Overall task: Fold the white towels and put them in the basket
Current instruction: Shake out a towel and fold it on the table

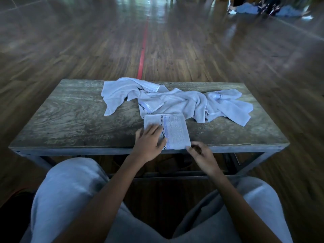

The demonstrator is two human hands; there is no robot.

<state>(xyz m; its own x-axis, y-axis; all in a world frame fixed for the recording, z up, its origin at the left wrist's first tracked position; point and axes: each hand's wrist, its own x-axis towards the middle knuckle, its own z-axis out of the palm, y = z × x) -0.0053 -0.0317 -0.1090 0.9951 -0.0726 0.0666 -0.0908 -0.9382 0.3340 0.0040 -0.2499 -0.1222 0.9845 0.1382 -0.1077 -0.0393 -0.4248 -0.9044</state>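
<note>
- Head view: folded towel point(175, 130) sits mid near edge of the surface point(70, 120); left hand point(149, 146) lies flat on it, fingers straight, slightly spread.
- Right hand point(201, 156), fingers curled, pinches its near right corner.
- Crumpled towels point(175, 100) sprawl along the far edge.

Desk point(70, 111): weathered wooden top on a grey metal frame. Floor point(228, 58): dark, glossy wood planks. Red line point(142, 55) runs along the floor beyond the desk's far edge. Blurred blue cloth heaps point(249, 7) lie far right.
</note>
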